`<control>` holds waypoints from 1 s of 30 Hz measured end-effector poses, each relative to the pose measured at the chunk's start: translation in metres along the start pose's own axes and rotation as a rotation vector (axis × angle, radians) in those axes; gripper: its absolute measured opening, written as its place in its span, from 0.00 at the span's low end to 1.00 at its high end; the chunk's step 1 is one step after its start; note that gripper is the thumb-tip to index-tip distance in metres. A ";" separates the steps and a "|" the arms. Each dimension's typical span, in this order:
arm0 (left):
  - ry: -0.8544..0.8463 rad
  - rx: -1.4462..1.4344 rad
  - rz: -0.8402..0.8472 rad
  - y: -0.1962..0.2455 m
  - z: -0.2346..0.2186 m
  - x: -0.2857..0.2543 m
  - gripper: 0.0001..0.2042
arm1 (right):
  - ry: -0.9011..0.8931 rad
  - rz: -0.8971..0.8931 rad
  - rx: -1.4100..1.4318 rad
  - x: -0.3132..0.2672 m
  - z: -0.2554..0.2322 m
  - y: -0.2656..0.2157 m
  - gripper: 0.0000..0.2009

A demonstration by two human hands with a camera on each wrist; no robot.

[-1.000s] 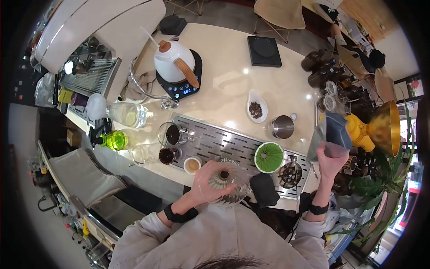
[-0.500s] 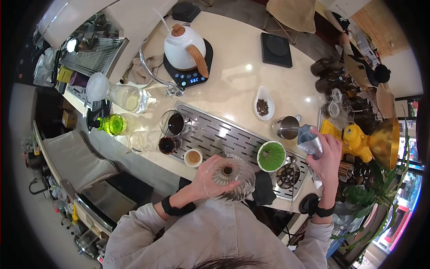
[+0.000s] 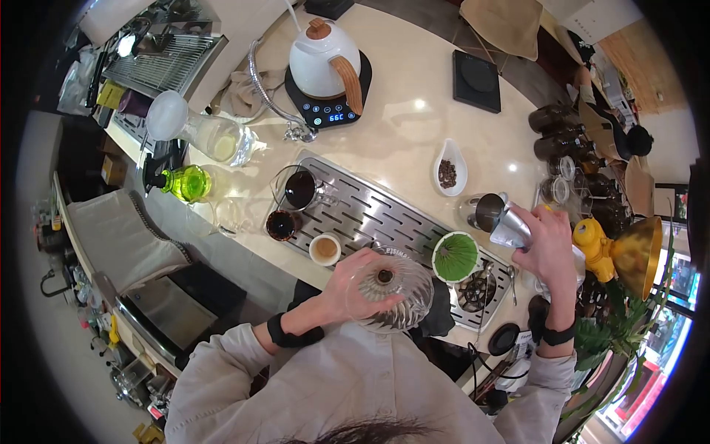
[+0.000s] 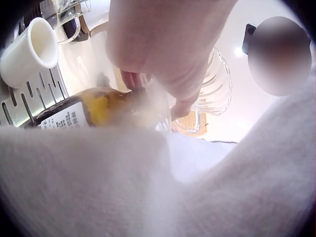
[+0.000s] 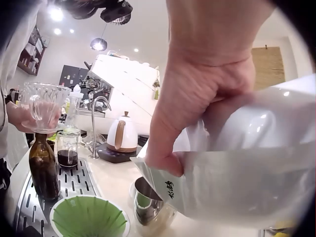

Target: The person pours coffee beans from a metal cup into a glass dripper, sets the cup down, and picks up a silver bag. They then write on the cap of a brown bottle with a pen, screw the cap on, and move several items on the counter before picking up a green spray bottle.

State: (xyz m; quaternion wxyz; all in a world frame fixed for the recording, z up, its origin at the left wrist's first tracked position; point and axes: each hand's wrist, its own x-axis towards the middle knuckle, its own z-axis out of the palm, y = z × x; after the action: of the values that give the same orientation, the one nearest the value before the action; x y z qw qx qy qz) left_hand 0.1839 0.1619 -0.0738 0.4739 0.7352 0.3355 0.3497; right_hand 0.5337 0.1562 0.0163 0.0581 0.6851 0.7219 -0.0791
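Head view: drip tray [image 3: 370,211] spans the counter's centre. Right hand [image 3: 549,240], at three o'clock, has fingers clamped round a silver bag [image 3: 510,228] tilted over the steel cup [image 3: 484,211]. Left hand [image 3: 347,285], at six o'clock, grips a glass dripper [image 3: 392,292].

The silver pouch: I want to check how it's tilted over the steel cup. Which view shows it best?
The right wrist view: the silver pouch fills the frame, gripped by the right hand, its corner over the steel cup. The head view shows it small; the left wrist view misses it.
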 end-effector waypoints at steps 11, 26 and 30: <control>-0.019 -0.034 0.009 -0.005 0.001 -0.002 0.23 | -0.120 -0.065 -0.066 0.022 -0.008 -0.007 0.32; -0.021 -0.024 -0.006 -0.004 0.002 -0.002 0.23 | -0.044 -0.047 0.018 0.013 -0.007 0.006 0.34; -0.020 0.014 -0.005 -0.004 0.002 -0.001 0.24 | -0.039 -0.003 0.062 0.004 -0.004 0.012 0.35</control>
State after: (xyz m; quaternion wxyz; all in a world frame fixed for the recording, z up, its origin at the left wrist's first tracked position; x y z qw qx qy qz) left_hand 0.1840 0.1614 -0.0780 0.4729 0.7411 0.3351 0.3388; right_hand 0.5453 0.1614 0.0189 0.0510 0.6839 0.7187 -0.1148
